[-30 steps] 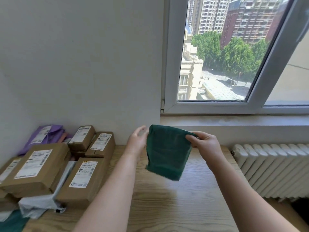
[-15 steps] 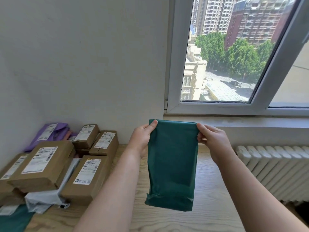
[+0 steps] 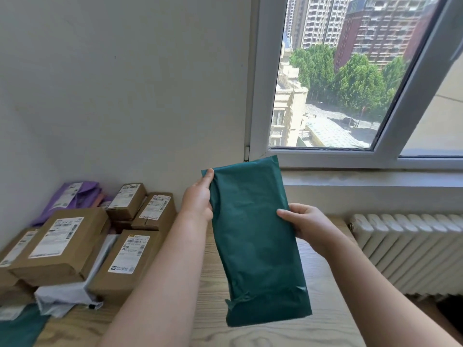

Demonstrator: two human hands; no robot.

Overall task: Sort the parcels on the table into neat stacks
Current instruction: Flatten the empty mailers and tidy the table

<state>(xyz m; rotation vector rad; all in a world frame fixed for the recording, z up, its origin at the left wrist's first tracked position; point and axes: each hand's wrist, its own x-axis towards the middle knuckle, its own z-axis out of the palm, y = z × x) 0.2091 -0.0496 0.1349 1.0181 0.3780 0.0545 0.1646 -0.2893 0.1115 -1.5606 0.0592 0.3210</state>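
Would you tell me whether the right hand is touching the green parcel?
Touching: the head view shows the right hand gripping the edge of the green parcel.

The green mailer (image 3: 255, 234) was thin plastic film, creased, with a faint sheen. The table (image 3: 325, 331) was pale, matt, grained wood. At its left edge the boxes (image 3: 87, 246) were matt brown cardboard with white paper labels. The purple mailer (image 3: 75, 196) and grey bag (image 3: 62, 296) looked like soft plastic. The radiator (image 3: 413, 246) looked like smooth white-painted metal.

Two bare forearms reach forward. The left hand (image 3: 198, 199) is raised above the right hand (image 3: 308, 226), and each pinches an edge of the green parcel (image 3: 255, 246).
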